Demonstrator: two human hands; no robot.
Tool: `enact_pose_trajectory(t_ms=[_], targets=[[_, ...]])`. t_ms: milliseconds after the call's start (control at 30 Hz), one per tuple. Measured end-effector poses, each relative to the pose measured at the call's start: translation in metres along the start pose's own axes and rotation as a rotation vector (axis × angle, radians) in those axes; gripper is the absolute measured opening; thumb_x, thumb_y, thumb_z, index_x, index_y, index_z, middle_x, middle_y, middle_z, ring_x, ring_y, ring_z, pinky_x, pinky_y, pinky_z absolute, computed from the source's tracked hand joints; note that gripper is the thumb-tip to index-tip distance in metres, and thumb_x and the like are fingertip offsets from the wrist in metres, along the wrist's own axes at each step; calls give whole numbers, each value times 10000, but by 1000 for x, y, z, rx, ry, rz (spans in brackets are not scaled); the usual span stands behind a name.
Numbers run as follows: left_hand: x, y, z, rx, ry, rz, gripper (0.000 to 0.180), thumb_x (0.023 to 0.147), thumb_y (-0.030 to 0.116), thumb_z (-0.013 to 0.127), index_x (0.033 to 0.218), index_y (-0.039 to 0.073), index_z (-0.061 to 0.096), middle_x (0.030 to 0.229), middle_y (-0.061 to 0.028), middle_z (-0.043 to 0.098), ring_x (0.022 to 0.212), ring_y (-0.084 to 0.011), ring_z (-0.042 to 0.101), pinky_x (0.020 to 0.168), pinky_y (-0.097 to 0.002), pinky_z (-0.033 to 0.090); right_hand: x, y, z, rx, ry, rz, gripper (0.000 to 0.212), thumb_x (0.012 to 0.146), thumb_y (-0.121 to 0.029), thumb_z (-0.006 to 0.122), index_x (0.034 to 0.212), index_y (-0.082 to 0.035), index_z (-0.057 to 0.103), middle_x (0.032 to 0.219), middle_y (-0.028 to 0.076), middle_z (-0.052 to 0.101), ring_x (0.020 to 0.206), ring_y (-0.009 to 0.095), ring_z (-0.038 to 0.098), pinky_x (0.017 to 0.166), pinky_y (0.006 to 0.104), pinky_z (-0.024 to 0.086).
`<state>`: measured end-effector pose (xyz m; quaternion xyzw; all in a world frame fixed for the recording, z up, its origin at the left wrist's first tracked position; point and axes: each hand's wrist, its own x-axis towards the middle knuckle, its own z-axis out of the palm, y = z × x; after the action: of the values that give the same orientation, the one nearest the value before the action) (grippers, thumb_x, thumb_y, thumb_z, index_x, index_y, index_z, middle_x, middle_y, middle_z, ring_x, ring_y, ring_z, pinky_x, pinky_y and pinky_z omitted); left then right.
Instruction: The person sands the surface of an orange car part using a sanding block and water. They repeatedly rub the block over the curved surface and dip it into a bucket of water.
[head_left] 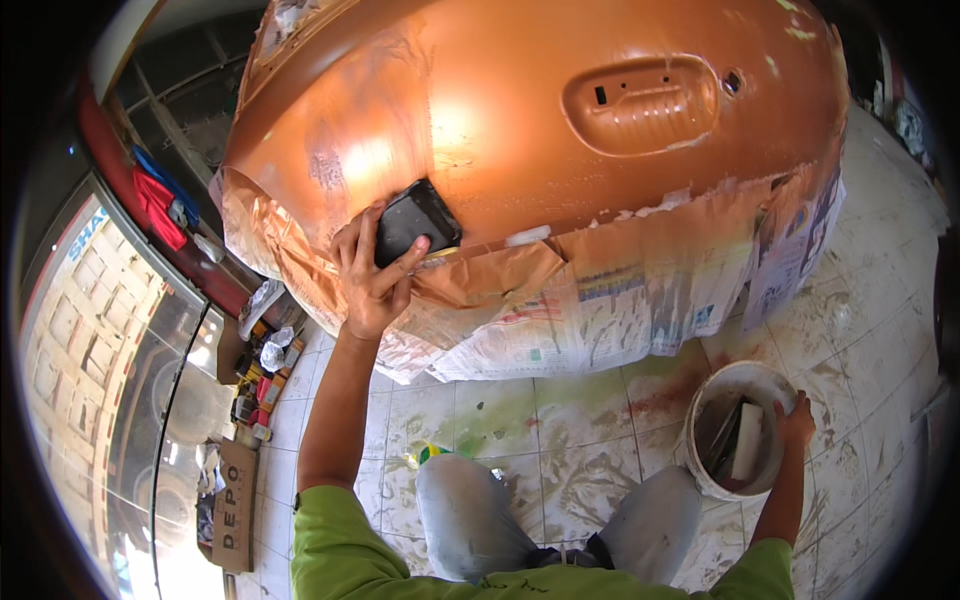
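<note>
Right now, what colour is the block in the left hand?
The block is black; head view.

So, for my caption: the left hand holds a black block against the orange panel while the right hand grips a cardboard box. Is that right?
What the right hand grips is wrong: the head view shows a white bucket, held at its rim. The rest stands.

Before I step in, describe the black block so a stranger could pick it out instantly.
Find the large orange panel with newspaper hanging below it. Near its lower edge, toward the left, the left hand holds the block. Its black, boxy shape sets it apart from the panel and newspaper.
</note>
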<state>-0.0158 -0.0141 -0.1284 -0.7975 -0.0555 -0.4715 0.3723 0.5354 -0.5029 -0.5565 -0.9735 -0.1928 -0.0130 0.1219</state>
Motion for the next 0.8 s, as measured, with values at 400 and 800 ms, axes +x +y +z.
enact_pose_trajectory(t_ms=[400,800], targets=[[105,20,22,0,-47,74,434,879,257,741,1277,426,785,1476,-165,629,1280,-339,597,1108,-483,373,9,13,15,-29,26,60,808,934,-631,668,1523,-109,484,1330,175,676,1151,424,698,924,554,570],[208,50,48,70,-25,37,454,915,285,747,1355,399,749,1539,-159,582,1322,-408,579,1105,-534,388,-4,-11,5,0,54,28,704,949,-534,693,1456,-78,520,1295,178,676,1074,423,718,861,549,576]])
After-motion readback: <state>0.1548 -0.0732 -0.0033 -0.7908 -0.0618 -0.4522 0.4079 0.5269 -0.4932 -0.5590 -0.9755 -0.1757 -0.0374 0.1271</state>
